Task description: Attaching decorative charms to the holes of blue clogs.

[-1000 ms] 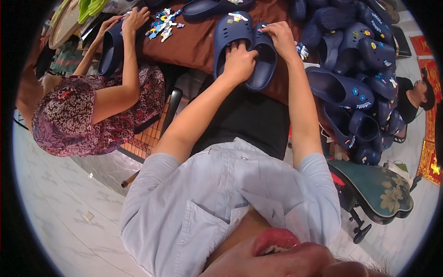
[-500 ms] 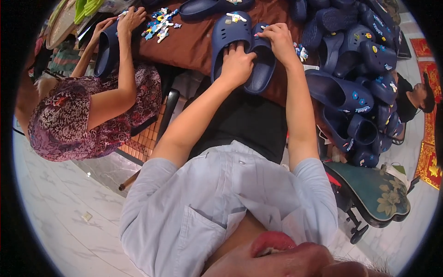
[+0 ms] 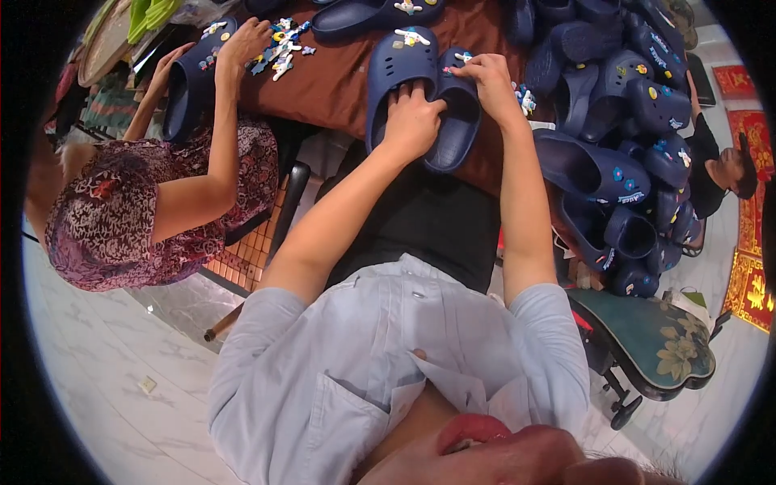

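Two navy clogs lie side by side on the brown cloth in front of me, toes pointing away. My left hand [image 3: 414, 121] has its fingers inside the left clog [image 3: 386, 77], with the thumb over the edge between the two. A white character charm [image 3: 412, 37] sits on that clog's toe. At the upper part of the right clog [image 3: 454, 149], my right hand [image 3: 493, 83] pinches near a small pink charm [image 3: 448, 71]; the fingertips partly hide it. Just above them is a small white charm [image 3: 463, 56].
Loose charms [image 3: 283, 50] lie left on the brown cloth [image 3: 331, 85], and more charms [image 3: 525, 99] lie beside my right wrist. A heap of navy clogs [image 3: 594, 166] rises at right. At left, a co-worker's hand [image 3: 242, 44] is beside another clog [image 3: 186, 89]. A green chair [image 3: 647, 335] stands lower right.
My right fingertips have shifted down off the white charm toward the pink one, so the white charm now shows. The co-worker's near hand has moved right, off their clog toward the loose charms.
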`<state>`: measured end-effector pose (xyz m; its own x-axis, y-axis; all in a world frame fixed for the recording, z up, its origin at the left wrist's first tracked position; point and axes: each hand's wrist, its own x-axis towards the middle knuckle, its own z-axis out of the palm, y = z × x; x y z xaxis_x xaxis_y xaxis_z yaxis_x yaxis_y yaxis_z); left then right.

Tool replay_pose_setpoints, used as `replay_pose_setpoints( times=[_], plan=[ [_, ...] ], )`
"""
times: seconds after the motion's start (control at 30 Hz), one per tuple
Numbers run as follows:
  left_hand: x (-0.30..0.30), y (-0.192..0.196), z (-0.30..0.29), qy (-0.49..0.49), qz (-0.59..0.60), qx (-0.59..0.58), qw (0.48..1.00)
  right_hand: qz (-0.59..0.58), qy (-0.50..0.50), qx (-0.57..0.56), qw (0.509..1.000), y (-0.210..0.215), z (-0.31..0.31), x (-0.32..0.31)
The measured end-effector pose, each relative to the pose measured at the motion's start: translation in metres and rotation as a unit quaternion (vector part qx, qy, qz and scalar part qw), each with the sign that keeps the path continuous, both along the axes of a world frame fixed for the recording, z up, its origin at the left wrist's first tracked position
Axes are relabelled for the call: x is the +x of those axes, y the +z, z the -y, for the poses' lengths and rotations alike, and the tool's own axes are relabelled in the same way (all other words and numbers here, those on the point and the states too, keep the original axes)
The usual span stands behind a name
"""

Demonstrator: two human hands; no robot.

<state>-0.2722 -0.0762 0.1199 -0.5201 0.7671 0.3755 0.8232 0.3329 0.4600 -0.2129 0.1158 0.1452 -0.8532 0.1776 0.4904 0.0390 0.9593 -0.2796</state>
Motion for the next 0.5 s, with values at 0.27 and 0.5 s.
replay_pose_setpoints(
  times=[0.27,0.5],
  plan=[
    [0.0,0.0,0.0,-0.003,0.011,0.006,1.0,0.004,0.02,0.018,1.0,0.005,-0.001,-0.004],
    [0.001,0.001,0.001,0.001,-0.022,-0.009,1.0,0.041,0.024,0.121,0.992,0.021,0.013,-0.001]
  ],
)
